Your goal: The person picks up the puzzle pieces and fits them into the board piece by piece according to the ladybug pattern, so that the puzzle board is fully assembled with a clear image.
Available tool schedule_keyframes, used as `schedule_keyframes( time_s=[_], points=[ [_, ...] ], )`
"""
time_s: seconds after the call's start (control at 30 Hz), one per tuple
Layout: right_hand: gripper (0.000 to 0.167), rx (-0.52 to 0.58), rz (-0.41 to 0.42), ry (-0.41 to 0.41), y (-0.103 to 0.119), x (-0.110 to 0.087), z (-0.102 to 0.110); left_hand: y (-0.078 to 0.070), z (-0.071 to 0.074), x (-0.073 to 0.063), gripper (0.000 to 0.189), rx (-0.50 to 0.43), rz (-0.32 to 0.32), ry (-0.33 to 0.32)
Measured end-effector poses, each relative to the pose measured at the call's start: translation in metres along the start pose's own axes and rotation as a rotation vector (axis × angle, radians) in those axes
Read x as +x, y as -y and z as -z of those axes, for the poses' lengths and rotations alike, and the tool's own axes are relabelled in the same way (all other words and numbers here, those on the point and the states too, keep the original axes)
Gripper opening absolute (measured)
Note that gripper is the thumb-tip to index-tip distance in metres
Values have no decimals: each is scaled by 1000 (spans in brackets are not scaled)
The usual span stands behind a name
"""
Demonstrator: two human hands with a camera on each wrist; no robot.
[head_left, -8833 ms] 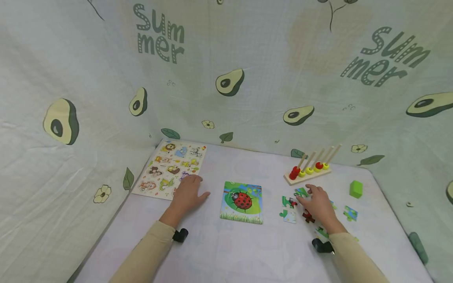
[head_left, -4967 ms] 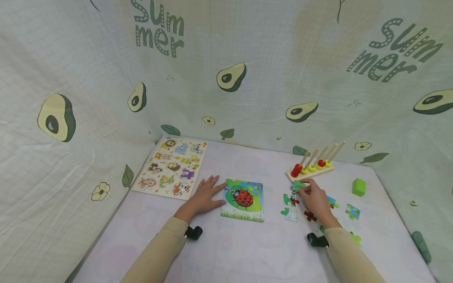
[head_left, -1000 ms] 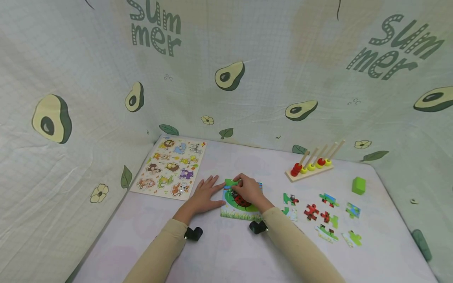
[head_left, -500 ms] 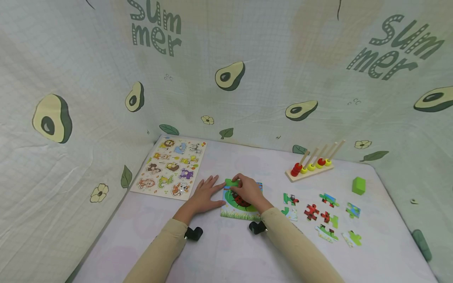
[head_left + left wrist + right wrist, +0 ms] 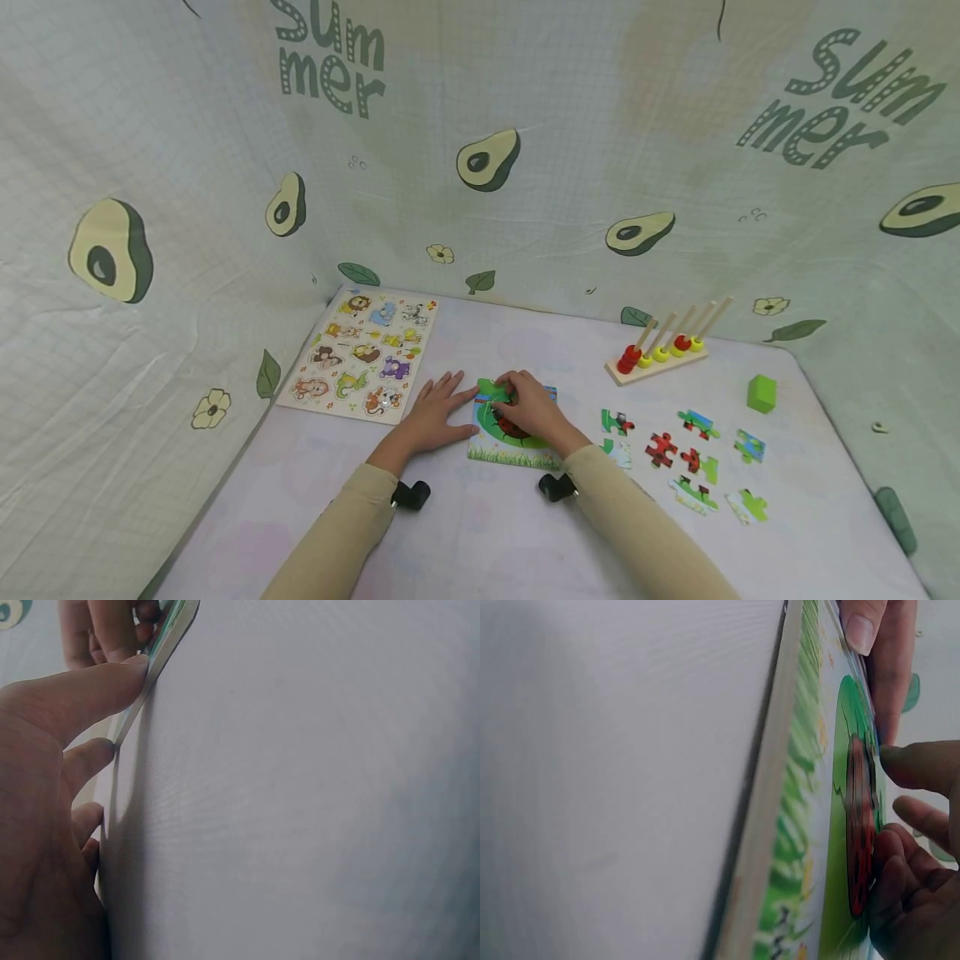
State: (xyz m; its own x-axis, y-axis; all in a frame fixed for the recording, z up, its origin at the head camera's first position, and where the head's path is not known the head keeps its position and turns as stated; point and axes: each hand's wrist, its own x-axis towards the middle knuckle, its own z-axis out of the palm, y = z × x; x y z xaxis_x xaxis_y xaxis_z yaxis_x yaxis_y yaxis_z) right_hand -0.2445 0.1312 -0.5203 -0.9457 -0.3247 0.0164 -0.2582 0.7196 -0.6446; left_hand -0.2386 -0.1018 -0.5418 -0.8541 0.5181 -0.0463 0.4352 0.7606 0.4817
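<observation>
A square ladybug picture board (image 5: pixel 517 457) lies on the table between the hands. My left hand (image 5: pixel 431 421) rests flat at its left edge, fingers spread, with thumb and index fingertip touching the rim. Above the upper left of the board, my right hand (image 5: pixel 531 410) holds a green puzzle piece (image 5: pixel 489 387) between thumb and index finger, low against the picture. The right hand covers part of the ladybug. In the right wrist view, the thumb and index finger are at the raised piece's edge over the ladybug picture (image 5: pixel 859 840), the other fingers curled.
Several loose puzzle pieces (image 5: pixel 661 450) lie right of the board. Behind them stands a wooden peg stand (image 5: pixel 660 362) with red and yellow beads. A green block (image 5: pixel 762 393) sits at the far right, an animal puzzle board (image 5: pixel 367 354) at the back left. Patterned cloth walls enclose the table.
My right hand picked up a green puzzle piece from the right and carried it left onto the board. My left hand moved right to the board's edge. Lately, the right hand shifted only slightly.
</observation>
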Motion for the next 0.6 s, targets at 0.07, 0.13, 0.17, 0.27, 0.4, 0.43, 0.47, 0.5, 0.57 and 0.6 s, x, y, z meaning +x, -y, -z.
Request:
schedule_keyframes(
  time_s=[0.07, 0.13, 0.17, 0.27, 0.4, 0.43, 0.47, 0.5, 0.57, 0.6],
  points=[
    [40, -11, 15, 11, -1, -2, 1, 0, 0, 0, 73, -4, 1, 1],
    [41, -16, 27, 15, -2, -4, 2, 0, 0, 0, 73, -6, 2, 1],
    [41, -16, 29, 18, -2, -4, 2, 0, 0, 0, 73, -6, 2, 1],
    [40, -8, 33, 19, -4, -5, 1, 0, 0, -1, 73, -2, 4, 2],
    [37, -3, 30, 13, -4, -4, 0, 0, -1, 0, 73, -3, 5, 3],
    [36, -4, 29, 10, -3, -3, 0, 0, -1, 0, 74, -3, 7, 4],
    [36, -7, 29, 6, -3, -3, 0, 0, -1, 0, 74, -2, 7, 4],
    [35, -10, 28, 3, -3, -2, 0, 0, -1, 0, 74, -2, 6, 2],
    [35, -20, 26, -2, -3, -1, -1, 0, -1, 0, 73, 0, 6, 0],
    [35, -24, 25, -3, -3, -1, -1, 0, -1, 0, 74, 3, 7, 0]
  ],
)
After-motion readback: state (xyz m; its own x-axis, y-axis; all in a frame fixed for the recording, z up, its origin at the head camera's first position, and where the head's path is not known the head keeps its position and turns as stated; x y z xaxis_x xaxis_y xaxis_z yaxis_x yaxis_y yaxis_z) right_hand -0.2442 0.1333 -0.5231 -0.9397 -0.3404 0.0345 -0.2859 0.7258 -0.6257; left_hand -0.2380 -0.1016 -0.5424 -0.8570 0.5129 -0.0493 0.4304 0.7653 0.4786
